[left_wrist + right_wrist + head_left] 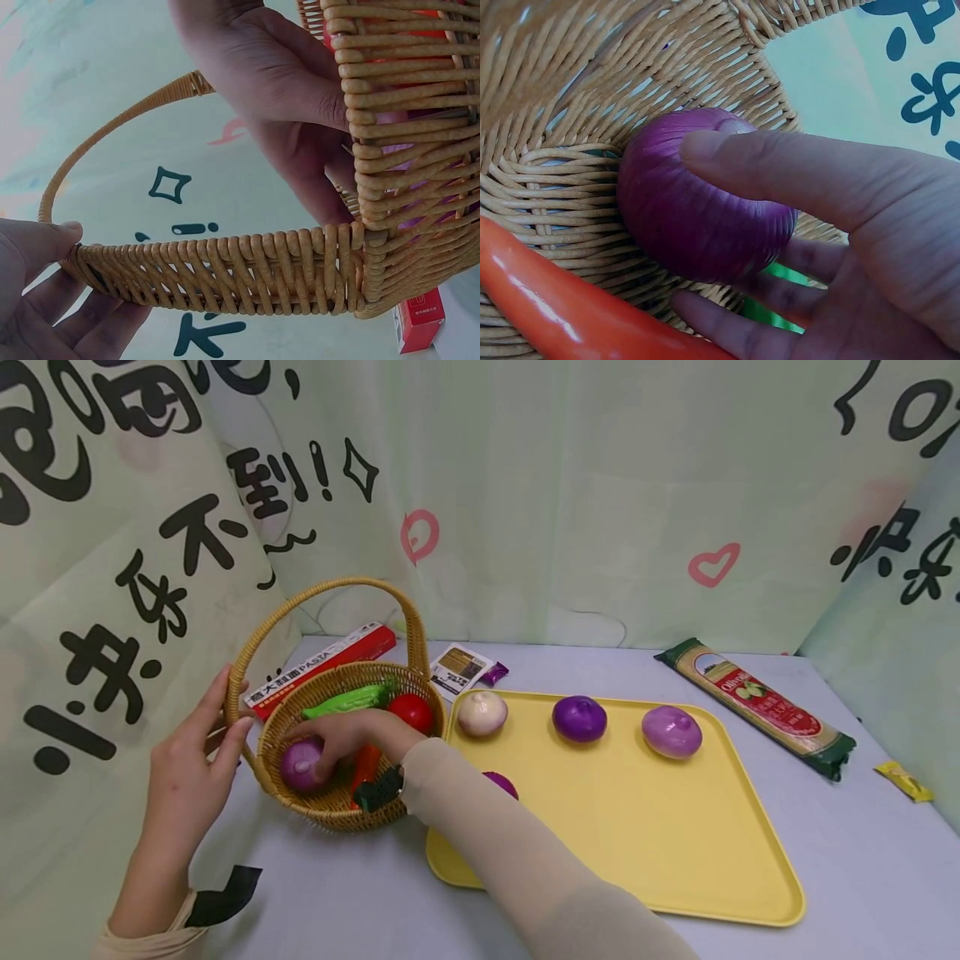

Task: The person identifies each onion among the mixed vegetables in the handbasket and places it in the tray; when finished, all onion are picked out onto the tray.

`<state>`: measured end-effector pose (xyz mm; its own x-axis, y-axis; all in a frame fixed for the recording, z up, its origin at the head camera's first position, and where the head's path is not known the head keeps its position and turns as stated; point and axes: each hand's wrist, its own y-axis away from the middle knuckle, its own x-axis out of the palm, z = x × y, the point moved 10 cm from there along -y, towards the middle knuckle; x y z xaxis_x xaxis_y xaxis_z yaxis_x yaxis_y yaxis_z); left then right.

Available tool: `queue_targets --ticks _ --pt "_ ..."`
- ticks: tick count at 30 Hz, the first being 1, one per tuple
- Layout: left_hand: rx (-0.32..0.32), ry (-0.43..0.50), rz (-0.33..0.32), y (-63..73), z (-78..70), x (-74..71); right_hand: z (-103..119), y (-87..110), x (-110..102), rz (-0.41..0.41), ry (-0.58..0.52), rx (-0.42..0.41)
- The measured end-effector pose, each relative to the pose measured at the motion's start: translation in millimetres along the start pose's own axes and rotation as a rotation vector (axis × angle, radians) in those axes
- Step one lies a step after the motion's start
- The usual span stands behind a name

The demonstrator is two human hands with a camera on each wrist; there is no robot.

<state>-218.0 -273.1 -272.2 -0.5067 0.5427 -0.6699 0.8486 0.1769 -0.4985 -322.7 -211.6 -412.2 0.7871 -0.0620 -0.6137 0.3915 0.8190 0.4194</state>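
In the head view, a wicker basket (330, 817) stands at the left of the table. My left hand (197, 764) holds one side of its arched handle (414, 631), thumb against the wicker in the left wrist view. My right hand (348, 737) reaches inside and grips a purple onion (697, 195), thumb on top and fingers beneath it. Beside the onion lies a long orange-red vegetable (570, 300). A red tomato (411, 713) and a long green vegetable (347, 702) sit toward the basket's back.
A yellow tray (637, 843) right of the basket bears several onions, one partly hidden by my right sleeve. Behind the basket lie a red pasta box (367, 645), a printed card (459, 668) and a purple wrapper (494, 674). A green-ended packet (757, 706) and yellow wrapper (903, 781) lie right.
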Motion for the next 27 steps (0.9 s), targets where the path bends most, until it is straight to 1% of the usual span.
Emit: queue_targets --ticks 5,8,14,17,20,22,27 --pt "0.002 0.001 -0.002 -0.2 0.1 -0.5 5.6 -2.9 3.5 -0.002 0.088 -0.029" --pt "0.005 0.007 -0.002 -0.2 -0.2 -0.3 5.4 -5.2 4.2 -0.018 0.141 -0.015" --pt "0.003 0.012 0.000 0.4 0.9 0.4 0.2 -6.6 2.6 -0.056 0.229 0.058" --pt "0.003 0.013 -0.001 0.8 1.4 0.5 0.7 -6.0 0.9 -0.079 0.300 0.062" --pt "0.006 0.013 -0.003 0.5 0.9 0.5 3.1 -4.9 -1.0 -0.095 0.367 0.047" --pt "0.008 0.011 -0.004 0.2 0.3 0.4 4.4 -4.3 -1.6 -0.097 0.382 0.041" --pt "0.012 0.008 -0.006 0.4 -0.3 -0.2 6.7 -4.0 0.1 -0.084 0.364 0.027"
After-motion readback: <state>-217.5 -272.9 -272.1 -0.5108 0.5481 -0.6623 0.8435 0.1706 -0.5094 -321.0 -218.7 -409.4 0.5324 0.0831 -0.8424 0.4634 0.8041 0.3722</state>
